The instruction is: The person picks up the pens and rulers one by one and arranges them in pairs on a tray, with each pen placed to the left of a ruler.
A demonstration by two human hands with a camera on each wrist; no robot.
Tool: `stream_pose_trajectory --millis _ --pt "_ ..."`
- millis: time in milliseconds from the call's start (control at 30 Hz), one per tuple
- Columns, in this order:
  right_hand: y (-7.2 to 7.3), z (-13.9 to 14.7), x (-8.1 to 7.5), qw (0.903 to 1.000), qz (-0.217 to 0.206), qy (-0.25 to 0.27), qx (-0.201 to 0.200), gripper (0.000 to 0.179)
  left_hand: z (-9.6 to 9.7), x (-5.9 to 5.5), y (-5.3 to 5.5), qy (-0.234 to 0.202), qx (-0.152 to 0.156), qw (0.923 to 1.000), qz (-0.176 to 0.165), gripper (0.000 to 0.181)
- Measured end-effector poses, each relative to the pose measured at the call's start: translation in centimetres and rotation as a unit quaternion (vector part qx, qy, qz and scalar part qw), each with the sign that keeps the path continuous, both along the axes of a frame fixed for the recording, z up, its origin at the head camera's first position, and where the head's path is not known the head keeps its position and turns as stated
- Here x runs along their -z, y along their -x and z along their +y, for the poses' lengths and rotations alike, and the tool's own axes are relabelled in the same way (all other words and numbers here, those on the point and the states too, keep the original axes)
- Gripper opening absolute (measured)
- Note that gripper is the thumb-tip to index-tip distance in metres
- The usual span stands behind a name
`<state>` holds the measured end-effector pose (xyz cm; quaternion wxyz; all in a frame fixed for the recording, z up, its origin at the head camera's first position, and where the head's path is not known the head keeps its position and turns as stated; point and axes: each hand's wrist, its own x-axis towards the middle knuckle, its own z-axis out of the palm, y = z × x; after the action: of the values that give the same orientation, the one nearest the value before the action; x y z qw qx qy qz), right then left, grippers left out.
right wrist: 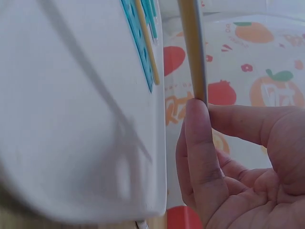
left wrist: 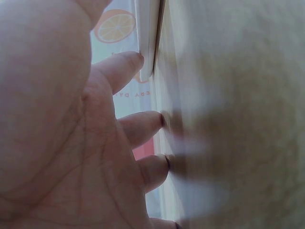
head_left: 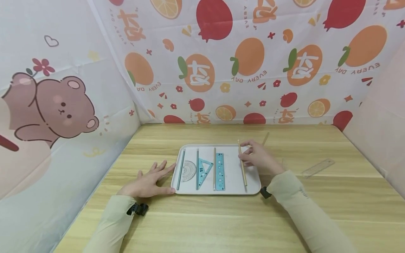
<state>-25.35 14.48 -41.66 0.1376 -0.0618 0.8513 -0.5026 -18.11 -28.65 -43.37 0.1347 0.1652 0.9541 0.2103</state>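
Right hand (head_left: 257,157) pinches pencil (head_left: 243,170) over right side of tray (head_left: 232,177); left hand (head_left: 147,183) spread. Pencil probably light, stiff; best held mid-shaft.

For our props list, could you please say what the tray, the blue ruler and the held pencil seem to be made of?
Tray: probably smooth plastic, from its even white surface and rounded corners.
Blue ruler: likely smooth plastic, being thin and flat with printed shapes.
Held pencil: perhaps wood, from its slim tan shaft; whether bare or painted, I cannot tell.
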Motion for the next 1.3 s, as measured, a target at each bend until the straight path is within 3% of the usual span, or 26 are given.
stream_pose_trajectory --millis 700,1300 --pt "0.5 -3.6 0.8 0.9997 -0.008 -0.021 -0.01 0.053 0.0 0.0 0.2 0.009 0.0 1.0 0.002 0.102" --pt "1.1 -5.6 1.1 0.9945 -0.004 -0.101 -0.026 0.053 0.0 0.0 0.2 0.002 0.001 1.0 -0.001 0.103"
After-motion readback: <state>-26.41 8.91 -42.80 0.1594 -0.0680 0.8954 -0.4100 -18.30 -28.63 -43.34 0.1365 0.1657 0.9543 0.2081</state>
